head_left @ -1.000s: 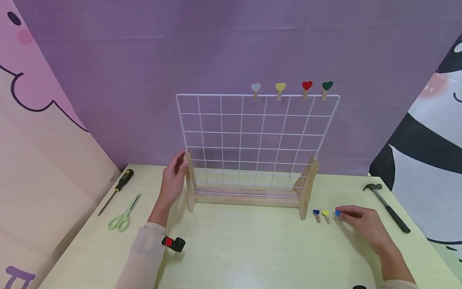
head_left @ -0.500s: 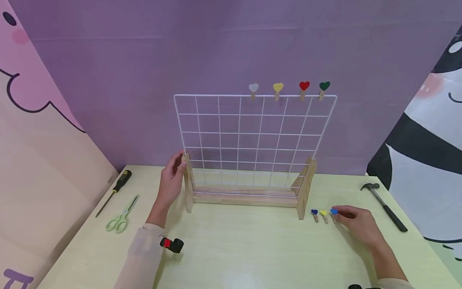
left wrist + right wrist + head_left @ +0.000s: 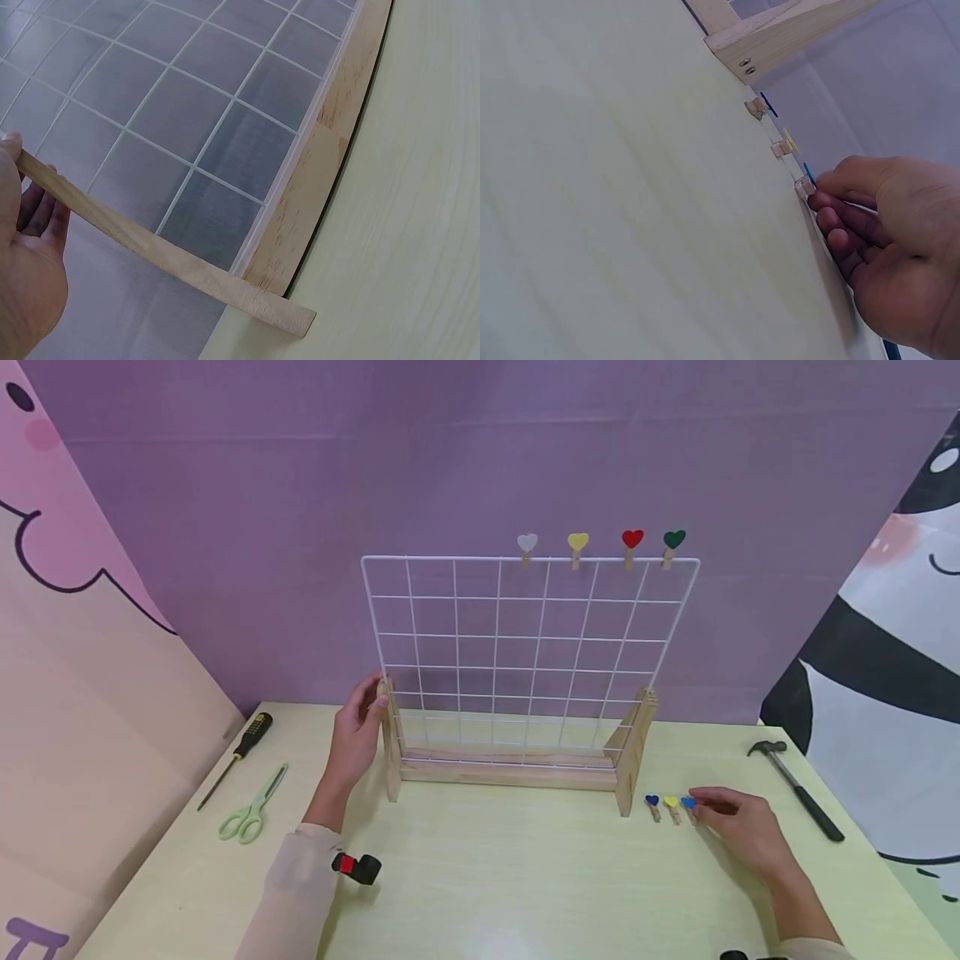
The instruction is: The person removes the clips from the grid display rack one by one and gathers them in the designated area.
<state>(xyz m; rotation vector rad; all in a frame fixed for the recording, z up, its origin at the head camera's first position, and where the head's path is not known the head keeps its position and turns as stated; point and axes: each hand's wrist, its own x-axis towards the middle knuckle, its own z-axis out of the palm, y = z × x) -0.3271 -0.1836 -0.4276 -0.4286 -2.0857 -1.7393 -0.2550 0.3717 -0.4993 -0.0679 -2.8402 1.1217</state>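
A white wire grid stands in a wooden base. My left hand holds the top of its left wooden upright, thumb on one side and fingers on the other. On the table right of the stand, my right hand pinches a small wooden clothespin with a light blue heart between thumb and fingers. Beside it lie a yellow-heart clothespin and a dark-blue-heart clothespin. Along the grid's top wire sit white, yellow, red and green heart clothespins.
At the table's left side lie a screwdriver and light green scissors. A claw hammer rests near the right edge. Behind the table hangs a purple backdrop.
The light-blue-heart clothespin has shifted slightly left with my right hand, closer to the yellow one. My left hand stays on the upright. The whole view has shifted a little.
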